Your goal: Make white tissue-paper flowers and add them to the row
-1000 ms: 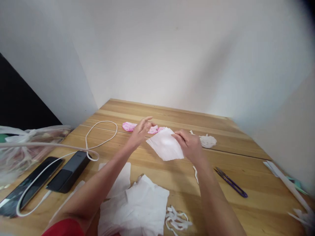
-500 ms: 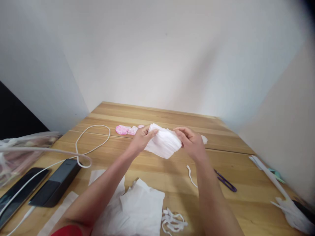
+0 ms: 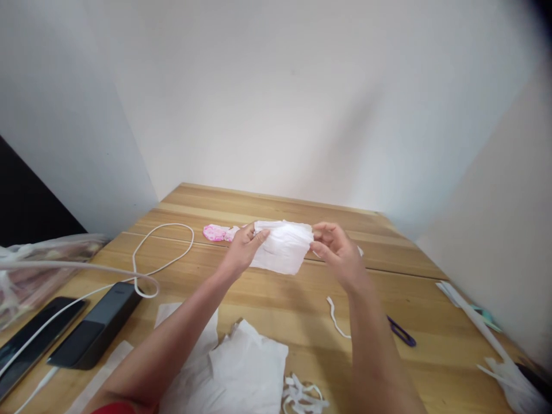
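A thin white tissue-like sheet, gathered in creases along its upper part, is stretched between my hands above the table. My left hand pinches its left side, thumb on top. At the right edge, my right hand has its thumb and curled fingers on the sheet. Partly hidden behind the left hand lie crumpled pink-and-white pieces. Nearer to me is a pile of white sheets, with a tangle of white strips beside it. One white strip lies alone by my right forearm.
A purple tool, partly hidden by my right forearm, lies on the wooden table. At left are a phone, a dark power bank, a looped white cable and a plastic bag. White plastic lies at right.
The sheet has turned from a slant to nearly level and is spread flatter. My right hand has shifted slightly right, with its fingers a little more apart.
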The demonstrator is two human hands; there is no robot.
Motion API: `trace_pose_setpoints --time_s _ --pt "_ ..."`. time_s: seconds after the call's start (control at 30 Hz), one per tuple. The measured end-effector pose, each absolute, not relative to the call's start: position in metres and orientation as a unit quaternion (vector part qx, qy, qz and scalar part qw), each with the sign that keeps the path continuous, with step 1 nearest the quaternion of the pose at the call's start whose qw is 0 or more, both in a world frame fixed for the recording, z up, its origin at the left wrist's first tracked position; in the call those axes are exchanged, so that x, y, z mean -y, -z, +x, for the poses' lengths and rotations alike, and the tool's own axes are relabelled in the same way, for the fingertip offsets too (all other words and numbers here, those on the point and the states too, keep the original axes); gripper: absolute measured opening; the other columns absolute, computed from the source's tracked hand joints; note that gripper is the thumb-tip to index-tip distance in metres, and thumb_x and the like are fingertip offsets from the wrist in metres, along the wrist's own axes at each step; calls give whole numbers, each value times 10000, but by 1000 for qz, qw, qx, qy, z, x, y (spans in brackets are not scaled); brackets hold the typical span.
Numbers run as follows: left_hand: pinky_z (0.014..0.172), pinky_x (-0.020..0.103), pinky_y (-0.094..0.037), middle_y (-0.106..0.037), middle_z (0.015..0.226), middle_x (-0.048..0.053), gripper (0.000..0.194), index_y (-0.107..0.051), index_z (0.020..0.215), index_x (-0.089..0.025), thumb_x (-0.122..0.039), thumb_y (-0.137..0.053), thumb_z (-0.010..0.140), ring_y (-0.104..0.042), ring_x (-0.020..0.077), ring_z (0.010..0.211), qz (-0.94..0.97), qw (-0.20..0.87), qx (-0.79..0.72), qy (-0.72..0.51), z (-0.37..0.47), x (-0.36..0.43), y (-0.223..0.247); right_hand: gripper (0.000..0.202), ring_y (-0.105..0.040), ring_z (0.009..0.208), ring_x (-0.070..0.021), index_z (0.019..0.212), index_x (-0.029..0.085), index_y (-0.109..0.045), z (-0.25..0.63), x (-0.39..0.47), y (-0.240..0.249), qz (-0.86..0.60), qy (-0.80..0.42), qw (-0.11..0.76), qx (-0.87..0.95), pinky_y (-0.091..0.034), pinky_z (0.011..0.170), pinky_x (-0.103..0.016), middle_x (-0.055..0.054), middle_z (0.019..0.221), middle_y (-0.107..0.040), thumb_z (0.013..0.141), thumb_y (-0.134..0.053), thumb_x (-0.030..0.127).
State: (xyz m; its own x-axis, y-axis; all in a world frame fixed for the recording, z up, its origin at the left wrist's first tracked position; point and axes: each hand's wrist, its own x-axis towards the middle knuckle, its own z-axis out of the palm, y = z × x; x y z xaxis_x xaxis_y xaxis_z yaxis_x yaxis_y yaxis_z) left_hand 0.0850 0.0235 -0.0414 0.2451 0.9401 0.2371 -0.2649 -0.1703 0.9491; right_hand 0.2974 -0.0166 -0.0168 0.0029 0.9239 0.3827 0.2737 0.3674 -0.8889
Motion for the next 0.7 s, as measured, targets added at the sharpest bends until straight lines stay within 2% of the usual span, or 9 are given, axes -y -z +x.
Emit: trace_pose_setpoints --time_s 0.13,0.27,0.37,0.43,0.53,0.6,0.7 --pt "720 265 -491 -727 912 59 410 -666 1039 -141 -476 -654 804 -641 173 809 569 549 -313 -526 84 -25 45 297 -652 797 -167 914 220 -600 298 17 18 -511 -287 489 646 -557 712 -325 -35 926 -681 746 -728 429" --pt "742 262 -484 -721 919 58 410 -676 1034 -144 -490 -636 817 -634 172 829 604 522 -311 -515 83 -26 47 275 -650 772 -165 900 220 -622 295 18 16 -552 -241 469 646 -543 690 -320 -35 968 -685 741 -721 421" --pt "740 269 -487 -719 929 67 422 -676 1028 -142 -500 -637 808 -637 182 833 614 517 -309 -510 84 -25 47 231 -643 771 -175 831 218 -628 293 19 15 -559 -211 453 662 -528 704 -330 -32 921 -687 763 -699 427" --pt "737 277 -493 -719 932 72 430 -676 1028 -143 -508 -631 806 -641 193 841 614 519 -312 -506 84 -24 47 204 -644 837 -195 753 214 -618 293 19 13 -544 -175 448 688 -514 783 -360 -41 920 -687 790 -680 405" --pt "752 289 -498 -719 945 77 423 -680 1030 -150 -509 -616 816 -647 210 878 619 518 -315 -500 85 -24 46 166 -624 1008 -231 726 218 -620 293 21 11 -518 -87 455 719 -463 914 -415 -72 1076 -668 808 -672 353" --pt "772 291 -495 -718 968 77 406 -683 1028 -156 -501 -604 828 -646 214 910 629 508 -316 -496 84 -24 46 133 -598 1079 -247 752 223 -627 293 23 10 -509 -27 462 726 -446 938 -432 -86 1159 -633 813 -672 334" --pt "796 294 -489 -717 981 74 397 -687 1020 -164 -503 -595 834 -641 215 928 641 491 -321 -495 84 -25 47 89 -588 1082 -252 785 229 -622 291 26 9 -499 36 460 733 -447 923 -426 -86 1147 -629 830 -649 300"
